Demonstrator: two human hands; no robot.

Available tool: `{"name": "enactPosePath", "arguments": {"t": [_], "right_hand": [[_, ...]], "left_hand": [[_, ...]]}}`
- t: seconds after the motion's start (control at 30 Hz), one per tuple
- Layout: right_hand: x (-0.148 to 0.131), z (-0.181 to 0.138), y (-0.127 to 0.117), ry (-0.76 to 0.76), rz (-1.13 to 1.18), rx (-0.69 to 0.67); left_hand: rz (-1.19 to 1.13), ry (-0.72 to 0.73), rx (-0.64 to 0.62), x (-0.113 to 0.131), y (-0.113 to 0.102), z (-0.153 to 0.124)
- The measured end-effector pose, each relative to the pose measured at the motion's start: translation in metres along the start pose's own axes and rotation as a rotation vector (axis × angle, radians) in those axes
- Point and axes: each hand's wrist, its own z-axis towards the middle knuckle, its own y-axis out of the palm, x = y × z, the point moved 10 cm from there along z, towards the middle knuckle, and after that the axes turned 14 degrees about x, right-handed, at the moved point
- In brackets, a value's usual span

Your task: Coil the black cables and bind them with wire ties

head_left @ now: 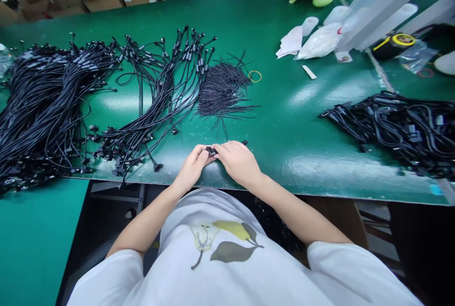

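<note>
We're looking down on a loose white short-sleeved fabric T-shirt point(284, 273), softly creased across the chest. Right in the middle is a printed pear motif point(223, 244). One pear is drawn in thin grey outline, a solid mustard-yellow pear lies beside it, and there's a dark grey-green leaf shape underneath on a thin stalk. The wide left sleeve point(106, 273) and the right sleeve point(359, 273) both end above the elbow, so the forearms are bare all the way to the left hand point(192, 166) and right hand point(239, 161).
</note>
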Motion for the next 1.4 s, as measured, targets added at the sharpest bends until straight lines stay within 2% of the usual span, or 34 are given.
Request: {"name": "enactPosePath", "arguments": {"t": [0.1,0.23,0.33,0.47,0.57,0.63,0.77,0.83,0.9,1.07,1.13,1.27,1.33,1.4], "right_hand": [[0.012,0.0,-0.004,0.085,0.167,0.023],[0.023,-0.003,-0.005,0.151,0.351,0.005],[0.023,-0.003,-0.012,0.147,0.329,0.063],[0.022,-0.002,-0.023,0.185,0.254,0.192],[0.021,0.0,-0.027,0.192,0.156,0.23],[0.016,0.004,-0.025,0.126,0.099,0.213],[-0.004,0.006,-0.012,-0.138,-0.026,0.079],[-0.01,0.003,-0.005,-0.211,-0.055,0.014],[-0.013,0.0,-0.002,-0.221,-0.067,-0.021],[-0.018,-0.005,-0.001,-0.14,-0.151,-0.013],[-0.016,-0.006,-0.001,-0.072,-0.137,-0.016],[0.005,-0.009,0.002,0.13,-0.027,-0.091],[0.018,-0.014,0.005,0.232,0.067,-0.182],[0.023,-0.019,0.009,0.297,0.215,-0.274]], "left_hand": [[-0.063,-0.032,0.0,-0.007,-0.003,-0.001],[0.037,0.011,-0.071,-0.009,-0.003,-0.002],[0.061,-0.006,-0.103,-0.006,-0.001,-0.003],[-0.006,-0.101,-0.138,-0.009,0.005,-0.006],[-0.014,-0.082,-0.117,-0.007,0.005,-0.005],[-0.031,-0.051,-0.077,-0.004,0.003,-0.003],[-0.115,-0.06,-0.034,0.003,0.0,-0.005],[-0.068,-0.026,-0.04,0.007,0.0,-0.007],[0.077,0.065,-0.05,0.013,0.0,-0.008],[0.422,0.424,-0.126,0.029,0.012,-0.016],[0.458,0.494,-0.096,0.032,0.014,-0.017],[0.285,0.443,0.006,0.033,0.005,-0.009],[0.19,0.389,-0.012,0.033,0.001,-0.005],[0.179,0.342,-0.086,0.034,0.0,-0.003]]}}
